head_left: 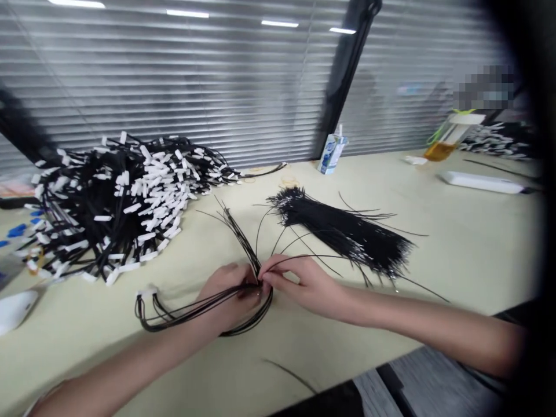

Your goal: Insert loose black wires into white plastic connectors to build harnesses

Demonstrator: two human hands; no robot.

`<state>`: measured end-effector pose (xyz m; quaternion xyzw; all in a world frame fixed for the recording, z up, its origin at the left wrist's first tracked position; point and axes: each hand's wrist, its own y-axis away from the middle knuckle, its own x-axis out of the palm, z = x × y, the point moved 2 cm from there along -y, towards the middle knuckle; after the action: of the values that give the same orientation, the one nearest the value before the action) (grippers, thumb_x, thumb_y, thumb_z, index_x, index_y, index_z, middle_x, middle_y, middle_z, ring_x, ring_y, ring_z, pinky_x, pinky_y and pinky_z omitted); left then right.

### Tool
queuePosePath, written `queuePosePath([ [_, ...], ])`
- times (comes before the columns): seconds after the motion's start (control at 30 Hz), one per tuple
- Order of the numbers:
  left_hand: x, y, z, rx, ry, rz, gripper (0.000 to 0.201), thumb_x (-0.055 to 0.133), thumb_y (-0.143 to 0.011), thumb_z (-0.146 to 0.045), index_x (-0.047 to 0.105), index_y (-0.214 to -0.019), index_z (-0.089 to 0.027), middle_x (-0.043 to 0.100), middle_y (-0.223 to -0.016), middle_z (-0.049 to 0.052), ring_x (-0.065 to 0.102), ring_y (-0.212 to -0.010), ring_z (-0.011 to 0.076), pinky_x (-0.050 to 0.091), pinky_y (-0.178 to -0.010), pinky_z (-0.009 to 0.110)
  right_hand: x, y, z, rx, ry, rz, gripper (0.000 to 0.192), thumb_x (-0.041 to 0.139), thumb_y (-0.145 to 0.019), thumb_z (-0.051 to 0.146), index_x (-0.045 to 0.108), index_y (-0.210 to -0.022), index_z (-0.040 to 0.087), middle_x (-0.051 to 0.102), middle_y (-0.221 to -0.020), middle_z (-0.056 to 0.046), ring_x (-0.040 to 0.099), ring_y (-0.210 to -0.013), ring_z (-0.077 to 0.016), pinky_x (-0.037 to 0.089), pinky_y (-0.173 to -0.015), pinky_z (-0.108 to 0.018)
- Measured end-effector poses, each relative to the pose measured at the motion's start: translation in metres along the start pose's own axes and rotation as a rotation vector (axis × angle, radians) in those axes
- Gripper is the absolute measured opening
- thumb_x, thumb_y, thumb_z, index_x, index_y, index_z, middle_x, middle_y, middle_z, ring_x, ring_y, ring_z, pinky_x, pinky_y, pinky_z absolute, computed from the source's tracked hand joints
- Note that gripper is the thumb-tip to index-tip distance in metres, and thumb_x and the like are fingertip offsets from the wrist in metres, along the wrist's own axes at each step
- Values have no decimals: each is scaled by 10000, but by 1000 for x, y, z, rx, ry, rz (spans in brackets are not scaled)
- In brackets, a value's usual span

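Note:
My left hand [232, 295] is closed around a bundle of thin black wires [191, 313] above the table. The wires curve out to the left into a white connector [146, 292], and their loose ends fan upward from the fist. My right hand [299, 281] pinches a single black wire [315, 255] between thumb and fingertips, right against the left hand's fingers. Just beyond the right hand lies a thick bundle of cut black wires [343, 229], with some strands sticking out. The wire tip at the pinch is hidden by the fingers.
A large heap of black cables with white connectors [156, 197] covers the table's back left. A drink carton [332, 153] stands near the window blinds. Farther right are a bottle of amber liquid [443, 147] and a long white device [482, 182]. One loose wire [293, 375] lies near the front edge.

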<state>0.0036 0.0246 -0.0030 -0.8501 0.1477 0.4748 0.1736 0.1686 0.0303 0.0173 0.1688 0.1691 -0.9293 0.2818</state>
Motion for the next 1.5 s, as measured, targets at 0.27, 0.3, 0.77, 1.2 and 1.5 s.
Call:
queuePosePath([
  [0.27, 7, -5, 8, 13, 68, 36, 97, 499, -674, -139, 566, -703, -203, 537, -603, 2, 520, -598, 177, 397, -564, 278, -7, 7, -16, -8, 69, -16, 145, 437, -934, 238, 543, -855, 178, 628, -733, -5, 515, -585, -85, 400, -529, -208],
  [0.3, 8, -4, 9, 23, 72, 37, 94, 499, -677, -138, 558, -706, -205, 531, -598, -4, 514, -599, 176, 391, -566, 278, -7, 7, -17, -37, 105, -26, 146, 450, -928, 230, 548, -834, 177, 626, -734, -6, 507, -570, -80, 385, -507, -205],
  [0.77, 7, 1, 8, 139, 144, 49, 98, 543, -771, -149, 476, -753, -218, 500, -629, -53, 451, -605, 142, 344, -609, 270, -12, 1, -27, -104, 134, -115, 339, 531, -881, 199, 553, -547, 148, 666, -805, -45, 548, -561, -73, 399, -499, -218],
  [1.2, 2, 2, 7, 122, 149, 88, 96, 528, -804, -145, 481, -742, -201, 482, -608, -51, 438, -619, 133, 345, -614, 257, -10, 7, -28, -134, 298, -120, 157, 521, -889, 239, 654, -914, 160, 603, -636, 2, 500, -500, -90, 353, -448, -234],
  [1.5, 6, 3, 7, 111, 159, 70, 62, 560, -789, -153, 536, -758, -201, 559, -662, -29, 473, -644, 146, 363, -617, 274, -10, 8, -28, -161, 357, -122, 167, 525, -891, 257, 649, -924, 150, 600, -623, -3, 487, -496, -92, 357, -465, -239],
])
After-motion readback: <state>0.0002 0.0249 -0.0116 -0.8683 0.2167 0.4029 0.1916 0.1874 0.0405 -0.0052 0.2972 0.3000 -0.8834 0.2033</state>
